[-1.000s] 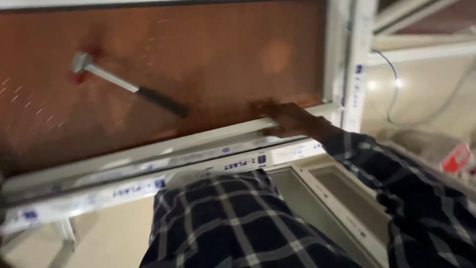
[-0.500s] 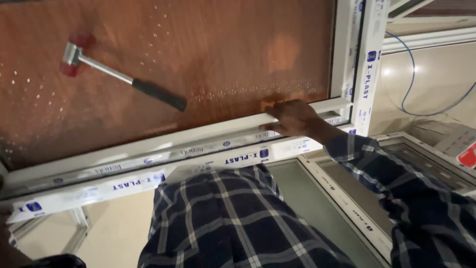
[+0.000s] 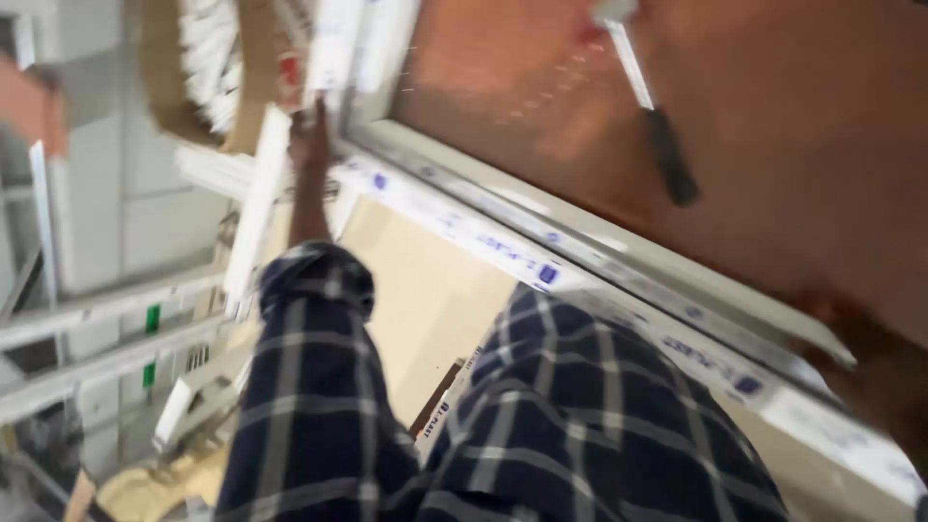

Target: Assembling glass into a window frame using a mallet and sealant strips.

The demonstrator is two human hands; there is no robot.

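brown glass pane, white window frame, mallet, workshop clutter behind

The hammer lies on the panel at upper right. The frame profile runs diagonally below it, towards lower right.

Dk navy/white plaid shirt, sleeve cuffed at forearm.
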